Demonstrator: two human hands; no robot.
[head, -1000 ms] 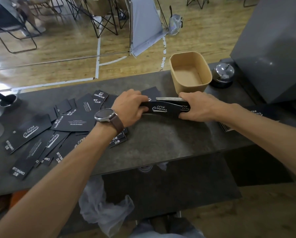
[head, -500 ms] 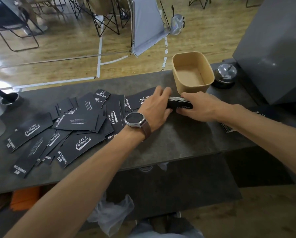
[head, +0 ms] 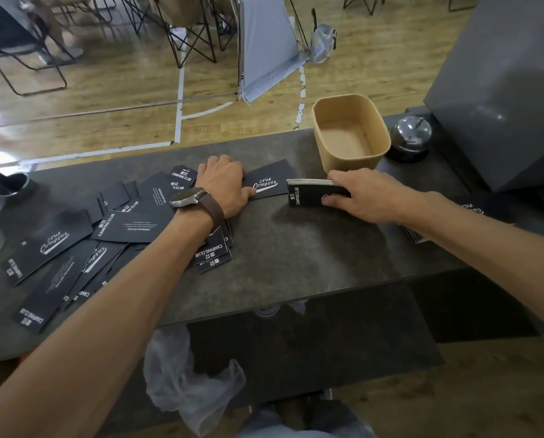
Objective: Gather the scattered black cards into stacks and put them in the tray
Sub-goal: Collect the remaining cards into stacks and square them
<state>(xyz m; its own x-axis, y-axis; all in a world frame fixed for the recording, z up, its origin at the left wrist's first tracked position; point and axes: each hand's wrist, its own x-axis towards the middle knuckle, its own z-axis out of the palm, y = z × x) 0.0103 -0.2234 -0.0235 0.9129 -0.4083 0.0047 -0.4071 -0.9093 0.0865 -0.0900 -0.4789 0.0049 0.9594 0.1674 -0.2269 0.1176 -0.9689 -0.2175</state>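
- Right hand [head: 363, 197]: fingers curled over a squared stack of black cards [head: 308, 192], pinning it on the tabletop [head: 296, 254] just in front of the tray [head: 319, 134].
- Left hand [head: 224, 184]: fingers bent down onto a single loose card [head: 269, 181]; whether they pinch its edge or only press on it cannot be told.
- Key relation: the loose card lies between the two hands, its long axis running left to right and tilted slightly up toward the right, its right end just beside the stack's left end. The left hand is on it; the right is occupied.
- Judged next move: slide or lift this card rightward onto the stack.
- Scattered cards [head: 74, 248]: many remain spread to the left, overlapping at mixed angles.
- Tray: holds no cards; none yet delivered.
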